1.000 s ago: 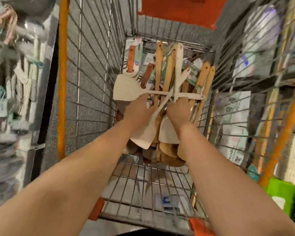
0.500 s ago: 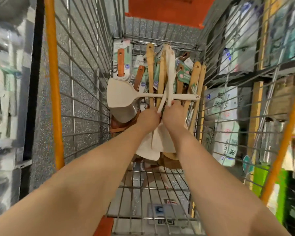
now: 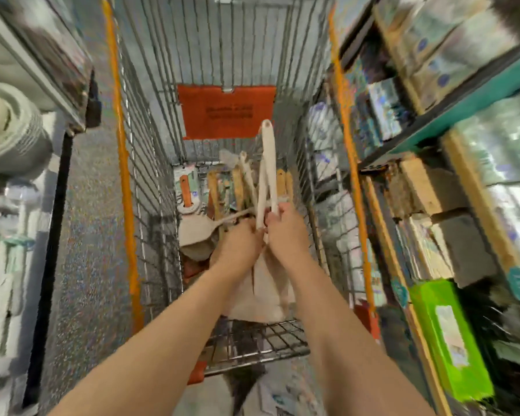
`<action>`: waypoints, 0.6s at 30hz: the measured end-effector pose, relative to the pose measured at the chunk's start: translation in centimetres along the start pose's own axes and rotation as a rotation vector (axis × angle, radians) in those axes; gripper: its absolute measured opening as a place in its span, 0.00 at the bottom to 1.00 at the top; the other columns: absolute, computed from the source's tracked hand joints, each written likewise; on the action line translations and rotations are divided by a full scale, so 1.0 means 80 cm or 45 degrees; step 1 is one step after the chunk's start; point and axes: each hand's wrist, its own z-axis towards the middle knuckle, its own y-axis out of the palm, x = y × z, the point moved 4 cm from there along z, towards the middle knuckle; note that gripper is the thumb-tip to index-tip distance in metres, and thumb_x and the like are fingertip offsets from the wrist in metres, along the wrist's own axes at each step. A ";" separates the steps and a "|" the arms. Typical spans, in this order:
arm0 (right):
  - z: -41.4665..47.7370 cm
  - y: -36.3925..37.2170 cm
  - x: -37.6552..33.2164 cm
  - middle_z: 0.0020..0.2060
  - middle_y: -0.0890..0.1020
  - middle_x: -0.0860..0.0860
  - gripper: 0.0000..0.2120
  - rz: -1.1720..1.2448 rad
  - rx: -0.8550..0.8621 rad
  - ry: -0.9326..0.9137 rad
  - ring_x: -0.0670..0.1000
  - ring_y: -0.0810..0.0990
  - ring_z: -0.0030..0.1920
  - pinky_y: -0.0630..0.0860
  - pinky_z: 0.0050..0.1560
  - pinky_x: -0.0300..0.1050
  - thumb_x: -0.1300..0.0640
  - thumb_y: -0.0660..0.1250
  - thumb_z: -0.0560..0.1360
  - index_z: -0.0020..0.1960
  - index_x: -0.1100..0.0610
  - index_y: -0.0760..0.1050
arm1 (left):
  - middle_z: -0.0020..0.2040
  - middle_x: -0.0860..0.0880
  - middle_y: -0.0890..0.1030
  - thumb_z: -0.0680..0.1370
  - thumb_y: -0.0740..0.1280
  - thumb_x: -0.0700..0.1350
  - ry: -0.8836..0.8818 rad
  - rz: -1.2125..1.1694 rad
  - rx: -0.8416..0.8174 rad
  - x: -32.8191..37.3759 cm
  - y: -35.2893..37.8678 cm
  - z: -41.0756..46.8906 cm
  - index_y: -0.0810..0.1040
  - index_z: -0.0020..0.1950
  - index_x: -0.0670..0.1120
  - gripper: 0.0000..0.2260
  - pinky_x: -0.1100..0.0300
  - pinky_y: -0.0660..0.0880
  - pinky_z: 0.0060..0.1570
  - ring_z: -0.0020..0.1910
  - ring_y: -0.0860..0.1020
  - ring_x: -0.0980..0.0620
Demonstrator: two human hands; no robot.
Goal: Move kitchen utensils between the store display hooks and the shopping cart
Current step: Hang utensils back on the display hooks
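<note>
Both my hands are inside the wire shopping cart (image 3: 150, 163). My right hand (image 3: 285, 232) grips the cream handles of two cream spatulas (image 3: 267, 163), which point up and away from me; their blades hang below my wrists. My left hand (image 3: 240, 244) is curled round the handles just beside the right hand. A third cream spatula (image 3: 198, 231) lies crosswise to the left, its handle running toward my hands. Behind them several wooden utensils (image 3: 237, 184) lean against the cart's far end.
An orange plastic panel (image 3: 225, 111) covers the cart's far wall. A packaged tool with an orange handle (image 3: 186, 190) leans at the back left. Store shelves with packaged goods stand on the right (image 3: 433, 205), and displayed wares on the left (image 3: 12, 235). A green box (image 3: 451, 340) sits low right.
My hands have drawn together and raised the two cream spatulas upright. The crosswise spatula has dropped lower and left. My view has tilted up, showing more of the cart's far wall.
</note>
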 end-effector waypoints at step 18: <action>-0.377 -0.367 0.162 0.49 0.80 0.50 0.22 0.284 0.726 -0.286 0.54 0.79 0.43 0.76 0.41 0.49 0.56 0.57 0.79 0.71 0.44 0.60 | 0.35 0.51 0.75 0.79 0.61 0.47 0.810 -0.082 -0.020 0.240 0.172 -0.410 0.72 0.41 0.45 0.09 0.54 0.65 0.38 0.40 0.73 0.47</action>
